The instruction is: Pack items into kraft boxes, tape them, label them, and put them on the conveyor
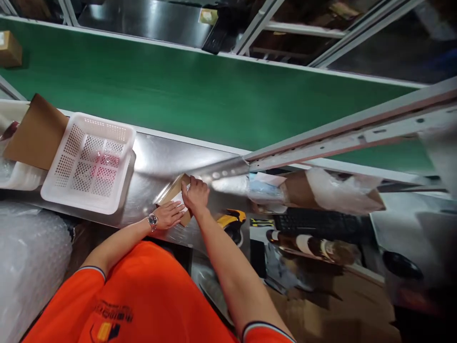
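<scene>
A small cardboard box [186, 218] with a white label [178, 196] on top sits on the steel bench, directly in front of me. My left hand [170, 215], with a watch on its wrist, lies with stretched fingers across the label and the box's near left side. My right hand [196, 194] curls over the box's right edge, its thumb against the label; its other fingertips are partly hidden. Just right of the box is a yellow and black tape dispenser [233, 225].
A white plastic basket [121, 143] with a pink item inside stands left on the steel bench [153, 152]. Behind runs a green conveyor belt [200, 95], carrying a carton [10, 49]. Bubble wrap [32, 267] bulges at left. A bottle [307, 244] and keyboard [321, 226] lie right.
</scene>
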A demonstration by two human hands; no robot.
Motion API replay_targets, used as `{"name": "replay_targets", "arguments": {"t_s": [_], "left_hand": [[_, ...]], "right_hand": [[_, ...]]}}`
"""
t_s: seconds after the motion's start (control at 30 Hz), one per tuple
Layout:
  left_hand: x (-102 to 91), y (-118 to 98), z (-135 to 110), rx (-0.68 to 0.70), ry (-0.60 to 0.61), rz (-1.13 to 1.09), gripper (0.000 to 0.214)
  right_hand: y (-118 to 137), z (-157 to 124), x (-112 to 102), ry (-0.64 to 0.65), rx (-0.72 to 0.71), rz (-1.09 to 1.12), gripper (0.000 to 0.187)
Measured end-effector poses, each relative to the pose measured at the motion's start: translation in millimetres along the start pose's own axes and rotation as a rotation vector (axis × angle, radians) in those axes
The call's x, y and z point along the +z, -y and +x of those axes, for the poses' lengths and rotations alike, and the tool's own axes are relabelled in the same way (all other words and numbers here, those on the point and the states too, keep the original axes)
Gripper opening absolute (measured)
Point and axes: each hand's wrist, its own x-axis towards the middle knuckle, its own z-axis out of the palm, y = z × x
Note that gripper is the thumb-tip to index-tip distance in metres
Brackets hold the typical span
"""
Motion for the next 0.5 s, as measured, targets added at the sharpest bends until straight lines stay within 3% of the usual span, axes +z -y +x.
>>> {"name": "replay_targets", "arguments": {"t_s": [0.23, 0.5], "left_hand": [[-10.5, 1, -3, -0.009, 0.059, -0.058, 0.043], [-17.9, 7, -13, -0.035, 0.065, -0.06, 0.044]], "right_hand": [[9, 10, -12, 0.036, 0.077, -0.053, 0.057], [18, 14, -21, 0.067, 0.125, -0.081, 0.062]]}}
